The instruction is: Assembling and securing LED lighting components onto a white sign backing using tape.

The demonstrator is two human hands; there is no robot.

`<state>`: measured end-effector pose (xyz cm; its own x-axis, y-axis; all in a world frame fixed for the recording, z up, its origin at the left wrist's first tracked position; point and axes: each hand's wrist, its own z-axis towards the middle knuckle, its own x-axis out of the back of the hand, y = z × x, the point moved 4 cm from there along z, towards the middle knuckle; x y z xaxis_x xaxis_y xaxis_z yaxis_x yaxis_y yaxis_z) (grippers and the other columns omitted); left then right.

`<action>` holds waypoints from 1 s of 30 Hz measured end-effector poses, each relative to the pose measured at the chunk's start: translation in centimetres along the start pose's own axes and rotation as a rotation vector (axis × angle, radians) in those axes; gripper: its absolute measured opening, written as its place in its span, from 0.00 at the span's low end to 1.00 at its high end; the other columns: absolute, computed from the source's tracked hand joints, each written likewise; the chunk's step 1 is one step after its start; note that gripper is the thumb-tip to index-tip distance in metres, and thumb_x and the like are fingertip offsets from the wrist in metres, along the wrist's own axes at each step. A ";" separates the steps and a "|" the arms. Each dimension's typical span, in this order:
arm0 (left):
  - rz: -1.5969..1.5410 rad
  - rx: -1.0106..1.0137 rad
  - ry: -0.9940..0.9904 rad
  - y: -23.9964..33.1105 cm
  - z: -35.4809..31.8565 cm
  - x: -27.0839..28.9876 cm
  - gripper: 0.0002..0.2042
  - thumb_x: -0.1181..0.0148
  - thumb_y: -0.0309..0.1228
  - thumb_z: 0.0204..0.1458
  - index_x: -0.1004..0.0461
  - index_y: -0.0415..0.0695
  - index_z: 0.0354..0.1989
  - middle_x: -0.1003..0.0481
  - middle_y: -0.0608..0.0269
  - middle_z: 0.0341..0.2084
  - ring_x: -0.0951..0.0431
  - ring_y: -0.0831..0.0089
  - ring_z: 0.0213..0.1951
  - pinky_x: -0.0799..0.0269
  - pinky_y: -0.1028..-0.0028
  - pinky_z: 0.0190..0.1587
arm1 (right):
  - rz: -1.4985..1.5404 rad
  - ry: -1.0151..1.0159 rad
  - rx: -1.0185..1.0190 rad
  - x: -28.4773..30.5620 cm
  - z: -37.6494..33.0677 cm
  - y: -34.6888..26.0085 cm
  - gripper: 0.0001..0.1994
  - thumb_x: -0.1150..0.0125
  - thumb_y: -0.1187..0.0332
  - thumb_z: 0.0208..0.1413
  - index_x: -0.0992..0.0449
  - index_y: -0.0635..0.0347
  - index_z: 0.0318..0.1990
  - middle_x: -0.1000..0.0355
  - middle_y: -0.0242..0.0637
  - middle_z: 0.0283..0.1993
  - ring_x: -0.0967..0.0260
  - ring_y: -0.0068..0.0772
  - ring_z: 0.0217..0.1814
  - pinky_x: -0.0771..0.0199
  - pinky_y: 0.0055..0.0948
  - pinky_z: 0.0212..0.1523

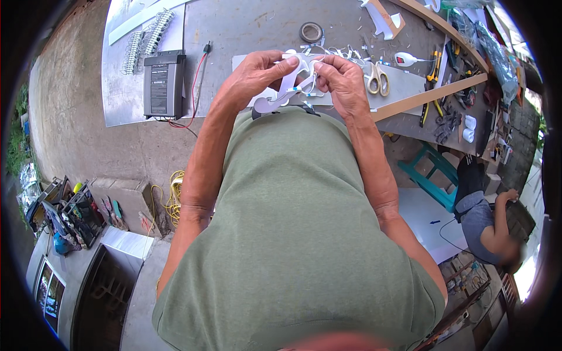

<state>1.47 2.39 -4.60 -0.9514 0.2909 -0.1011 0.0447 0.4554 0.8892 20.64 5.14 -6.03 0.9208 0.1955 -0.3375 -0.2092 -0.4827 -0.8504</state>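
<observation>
My left hand point(262, 71) is closed on a white, curved, flat cut-out piece point(270, 106), thumb on top, near the table's close edge. The piece curls at its lower end, and part of it is hidden by my fingers. On the other side, my right hand point(344, 82) pinches a thin white wire point(317, 64) at the piece's right side. Small strips with blue and white bits dangle between both hands. Scissors with cream handles point(377, 79) lie just right of my right hand, and a roll of dark tape point(311, 32) lies beyond my hands.
A grey box-shaped power unit point(164, 86) with red and black leads stands at left, near wire spirals point(153, 35). A brown strip point(430, 96) crosses the table's right side, beside pliers point(434, 67). A green stool point(432, 174) and another person point(481, 222) are at right.
</observation>
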 end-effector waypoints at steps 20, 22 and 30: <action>-0.278 -0.176 -0.049 -2.5 -3.6 0.4 0.23 0.54 0.44 0.67 0.25 0.35 0.55 0.20 0.52 0.47 0.22 0.65 0.52 0.31 0.65 0.57 | -0.091 0.037 0.047 1.4 -0.2 -0.5 0.09 0.33 0.70 0.56 0.20 0.68 0.39 0.24 0.34 0.28 0.28 0.21 0.25 0.27 0.20 0.26; -0.322 -0.181 -0.089 -2.3 -3.5 0.4 0.23 0.54 0.44 0.67 0.25 0.35 0.54 0.20 0.53 0.46 0.22 0.66 0.51 0.31 0.66 0.57 | -0.107 0.030 0.056 0.6 -0.6 -0.9 0.10 0.34 0.69 0.57 0.20 0.68 0.40 0.24 0.35 0.29 0.27 0.22 0.26 0.25 0.21 0.29; 0.002 -0.083 -0.078 -1.8 -5.9 2.2 0.19 0.37 0.39 0.59 0.23 0.37 0.52 0.21 0.62 0.33 0.25 0.78 0.36 0.30 0.74 0.43 | -0.098 0.108 0.125 -0.8 -2.2 -0.8 0.10 0.34 0.70 0.56 0.21 0.71 0.39 0.22 0.39 0.32 0.22 0.28 0.29 0.16 0.26 0.30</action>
<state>-2.55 -2.75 -3.81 -0.9247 0.3577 -0.1307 0.0182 0.3846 0.9229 20.77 3.49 -4.21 0.9675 0.1404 -0.2105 -0.1493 -0.3549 -0.9229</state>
